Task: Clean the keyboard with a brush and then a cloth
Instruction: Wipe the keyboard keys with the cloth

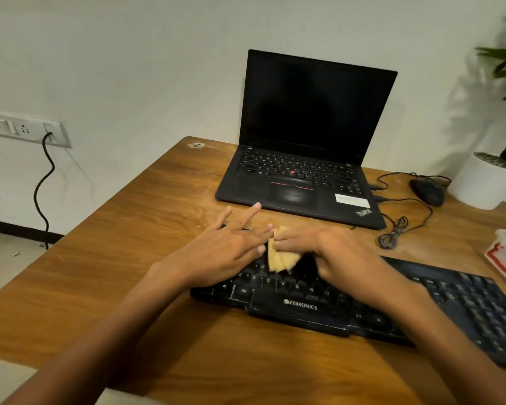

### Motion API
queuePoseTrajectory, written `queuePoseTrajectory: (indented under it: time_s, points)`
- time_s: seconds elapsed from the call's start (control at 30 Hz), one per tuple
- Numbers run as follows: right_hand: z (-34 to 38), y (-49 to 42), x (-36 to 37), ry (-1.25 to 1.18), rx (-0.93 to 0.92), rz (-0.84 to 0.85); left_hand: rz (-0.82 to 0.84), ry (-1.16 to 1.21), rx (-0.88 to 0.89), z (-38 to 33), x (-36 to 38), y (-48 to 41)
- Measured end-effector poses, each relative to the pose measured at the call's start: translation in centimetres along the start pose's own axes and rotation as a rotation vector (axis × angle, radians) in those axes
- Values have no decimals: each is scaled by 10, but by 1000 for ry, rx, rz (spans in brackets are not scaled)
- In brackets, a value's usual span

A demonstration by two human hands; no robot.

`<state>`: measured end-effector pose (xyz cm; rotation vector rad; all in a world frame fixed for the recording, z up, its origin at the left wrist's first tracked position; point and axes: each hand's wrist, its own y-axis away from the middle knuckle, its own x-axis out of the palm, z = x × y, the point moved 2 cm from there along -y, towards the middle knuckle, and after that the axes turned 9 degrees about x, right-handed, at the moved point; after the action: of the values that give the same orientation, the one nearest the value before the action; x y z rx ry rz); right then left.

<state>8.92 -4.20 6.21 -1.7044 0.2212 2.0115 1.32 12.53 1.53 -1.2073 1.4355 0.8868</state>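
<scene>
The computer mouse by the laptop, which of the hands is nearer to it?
Right. The right hand presses a tan cloth onto the keyboard, in front and left of the mouse. The left hand lies farther left.

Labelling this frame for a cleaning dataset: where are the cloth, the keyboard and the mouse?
cloth (281, 257): head view, middle of the folded tan fabric.
keyboard (300, 305): head view, front edge at the logo.
mouse (428, 190): head view, top of its shell.
</scene>
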Motion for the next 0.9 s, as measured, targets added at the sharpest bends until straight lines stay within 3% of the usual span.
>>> queuePoseTrajectory:
  time_s: [0.17, 0.3, 0.37, 0.47, 0.63, 0.73, 0.83, 0.9]
  points:
    - [-27, 22, 2, -47, 103, 79, 14, 16, -22, 3, 6, 2]
    - [-37, 13, -15, 126, 216, 76, 21, -15, -24, 0, 4, -3]
    - [-22, -2, -6, 89, 136, -1, -3, -8, -27, -3, 6, -2]
    - [-7, -3, 19, 31, -59, 11, -13, -37, -15, -3, 7, 0]
    - [-69, 3, 6, 147, 160, -64, -18, -29, -20, -4, 6, 1]
    - [-46, 6, 6, 103, 40, -167, -30, -32, -27, -3, 8, 1]
    - [-18, 20, 24, 44, -181, -100, -28, -28, -24, -3, 8, 1]
    - [-39, 14, 23, 50, -103, -98, -25, -24, -24, -3, 8, 1]
